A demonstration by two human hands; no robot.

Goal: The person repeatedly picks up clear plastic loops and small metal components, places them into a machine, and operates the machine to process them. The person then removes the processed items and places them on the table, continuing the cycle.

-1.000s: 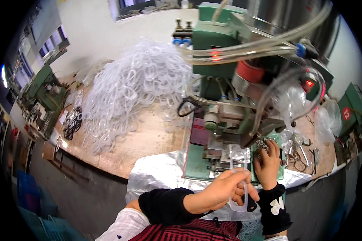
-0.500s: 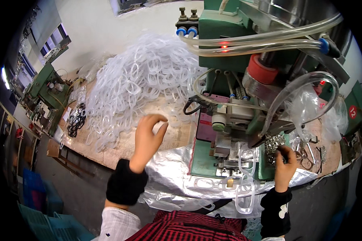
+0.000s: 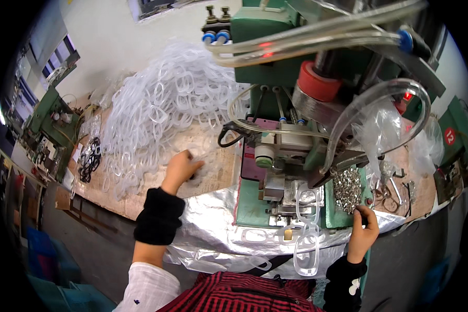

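Landmark: green press [image 3: 275,119].

L hand [image 3: 181,167], left of press, fingers curled down onto edge of loop heap [image 3: 161,104], pinching at one clear loop; grip itself hidden under knuckles.

R hand [image 3: 363,233], at press's lower right, fingertips closed on small metal bits by rivet pile [image 3: 347,188].

Loop chain [image 3: 307,229] hangs off press front, below the die.

Loops: clear/whitish plastic, rounded-rect links, glossy. Prob. v. light, springy, a bit slick; tangle easily. Best taken by one side bar, thumb + forefinger.
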